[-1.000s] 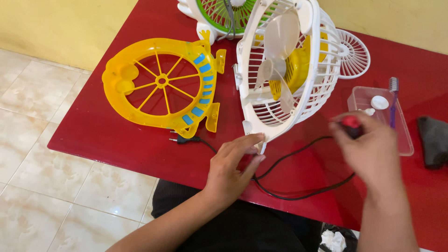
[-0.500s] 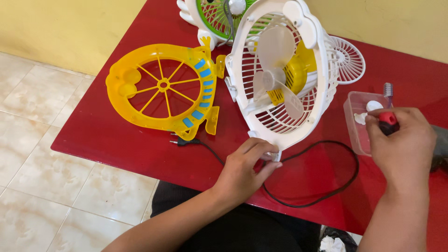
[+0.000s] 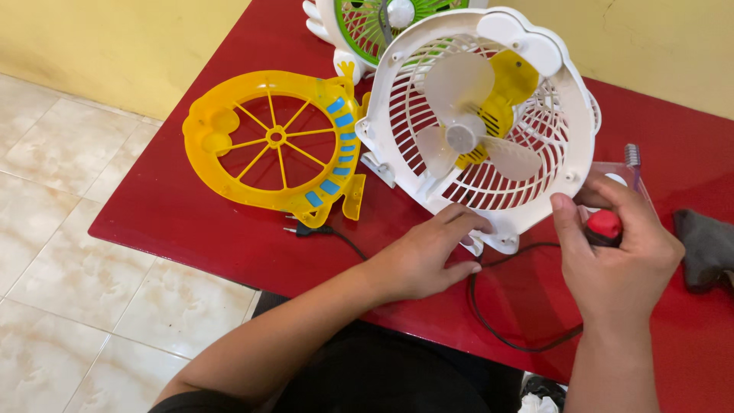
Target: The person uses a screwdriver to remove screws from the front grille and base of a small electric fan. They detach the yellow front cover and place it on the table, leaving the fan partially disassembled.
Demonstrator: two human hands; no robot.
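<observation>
1. Left hand (image 3: 428, 256) rests on the red table (image 3: 191, 222) at the bottom rim of the white fan housing (image 3: 397, 84), fingers curled against the rim – steadying it, not clenched around anything.
2. Right hand (image 3: 623, 256) is clenched on a tool with a red-and-black handle (image 3: 604, 226); the tip is hidden behind the fingers, so the tool kind cannot be told. Thumb reaches up next to the housing's lower right rim.
3. White fan housing stands tilted up near the table's middle, open side to the person – three pale translucent blades (image 3: 462, 138) and one yellow motor block (image 3: 508, 88) inside the grille.
4. One yellow round front grille (image 3: 229, 130) with a row of blue bars lies flat, left of the housing, just beside it.
5. One second fan, white frame with green grille (image 3: 359, 23), sits behind, mostly cut off at the top edge.
6. One black power cord (image 3: 497, 325) loops under the hands; its plug (image 3: 302, 228) lies below the yellow grille.
7. One clear plastic box (image 3: 638, 172), mostly hidden behind the right hand, with a grey-headed brush (image 3: 632, 157) on it.
8. One dark cloth (image 3: 707, 245) at the right edge.
9. No labels or packages readable.
</observation>
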